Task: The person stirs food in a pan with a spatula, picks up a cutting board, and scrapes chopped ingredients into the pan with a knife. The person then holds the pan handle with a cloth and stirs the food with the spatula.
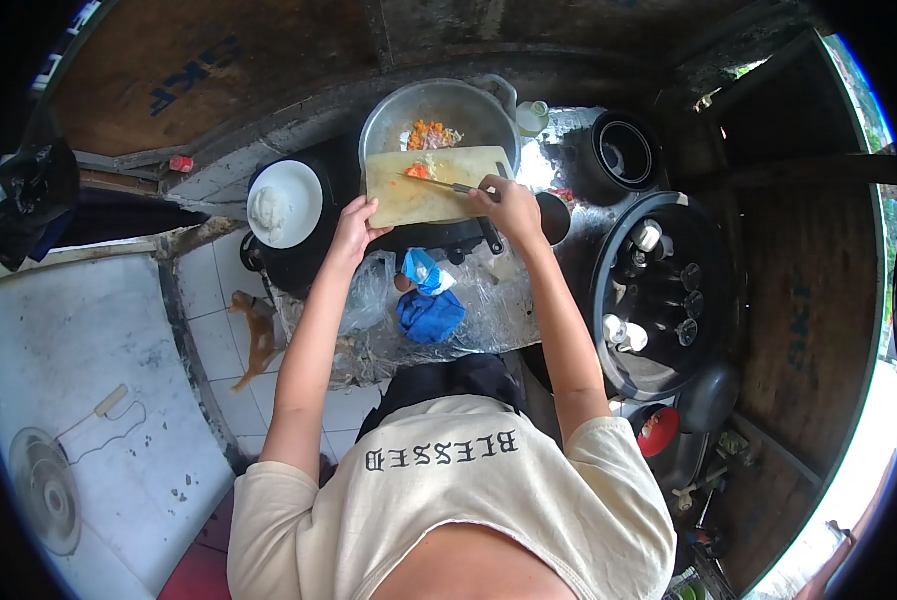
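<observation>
My left hand [353, 229] grips the near left corner of a pale yellow cutting board [439, 205], which lies across the near rim of a large metal bowl [466, 100]. In my right hand [510, 207] is a knife [447, 184], its blade pointing left over the board. Bits of chopped orange-red vegetable [418, 171] and some pale pieces sit by the blade. Inside the bowl is a heap of diced orange vegetable [430, 135] with pink and whitish pieces beside it.
A white bowl [307, 185] holding a white substance stands left. Nearer me lie a blue cloth [432, 316], a blue-white packet [427, 271] and a clear plastic bag [369, 292]. To the right are a black pot [624, 150] and a large dark basin [606, 300] containing glasses. A cat [261, 335] is on the floor.
</observation>
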Tool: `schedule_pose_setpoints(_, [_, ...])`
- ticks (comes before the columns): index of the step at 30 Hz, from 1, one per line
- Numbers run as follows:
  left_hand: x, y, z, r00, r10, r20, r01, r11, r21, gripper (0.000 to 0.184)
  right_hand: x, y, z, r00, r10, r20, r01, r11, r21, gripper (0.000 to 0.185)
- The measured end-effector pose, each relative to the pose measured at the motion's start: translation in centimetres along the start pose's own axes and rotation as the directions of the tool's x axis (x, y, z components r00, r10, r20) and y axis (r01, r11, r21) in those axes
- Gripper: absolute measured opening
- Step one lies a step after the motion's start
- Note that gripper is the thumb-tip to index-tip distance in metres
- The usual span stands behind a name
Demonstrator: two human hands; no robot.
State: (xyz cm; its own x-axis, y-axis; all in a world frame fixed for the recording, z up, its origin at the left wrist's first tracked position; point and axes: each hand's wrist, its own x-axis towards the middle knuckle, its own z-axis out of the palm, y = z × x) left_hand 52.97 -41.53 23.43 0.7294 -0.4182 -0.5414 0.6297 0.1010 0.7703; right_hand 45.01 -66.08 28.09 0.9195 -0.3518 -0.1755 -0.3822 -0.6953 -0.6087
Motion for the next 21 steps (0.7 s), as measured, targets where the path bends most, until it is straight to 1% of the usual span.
schedule_pose_setpoints(2, [-0.1,0.2,0.1,1.0,-0.002,-0.013,0.002,1.0,0.021,0.023,1.4,0.0,0.9,0.993,0.061,-0.096,-0.068,0.996,-0.065,0.027])
schedule_pose_setpoints(5, [0.0,0.3,-0.1,1.0,-0.01,-0.027,0.011,0.999,0.036,0.023,3.6,1.1,1.5,0.957,0.136,-0.257,-0.152,0.988,-0.041,0.028])
schedule_pose_setpoints(6, [0.0,0.4,-0.2,0.999,-0.014,-0.032,0.015,0.999,0.039,0.023,3.5,0.8,0.9,0.955,0.129,-0.265,-0.137,0.991,-0.01,0.027])
schedule_pose_setpoints(9, [-0.1,0.6,-0.7,0.999,0.004,-0.04,-0.002,1.0,0.027,0.023,1.6,0.2,-0.4,0.989,-0.059,-0.139,0.063,0.998,0.02,0.027])
schedule_pose_setpoints(10, [0.0,0.7,-0.8,0.999,0.013,-0.047,-0.012,1.0,0.018,0.024,0.6,-0.3,-0.9,0.994,-0.08,-0.076,0.086,0.993,0.079,0.027])
schedule_pose_setpoints(13, [0.0,0.7,-1.6,0.997,0.026,-0.069,-0.026,1.0,-0.003,0.025,-0.3,-0.6,-1.3,0.993,-0.113,-0.013,0.114,0.991,0.064,0.026])
schedule_pose_setpoints(14, [0.0,0.7,-1.8,0.997,0.023,-0.075,-0.023,1.0,-0.006,0.025,0.6,0.1,-0.8,0.995,-0.098,-0.034,0.1,0.994,0.05,0.026])
schedule_pose_setpoints(17, [-0.6,1.0,-1.8,0.997,0.029,-0.074,-0.029,1.0,0.002,0.025,4.3,1.6,1.1,0.973,-0.024,-0.229,0.002,0.995,-0.096,0.026])
schedule_pose_setpoints(20, [-1.1,0.9,-1.9,0.997,0.04,-0.07,-0.037,0.999,0.031,0.025,7.0,1.6,1.6,0.951,0.13,-0.28,-0.168,0.979,-0.118,0.029])
schedule_pose_setpoints(21, [-1.2,0.8,-1.8,0.997,0.041,-0.069,-0.038,0.998,0.041,0.025,8.2,1.9,2.4,0.956,0.138,-0.258,-0.144,0.99,-0.007,0.03])
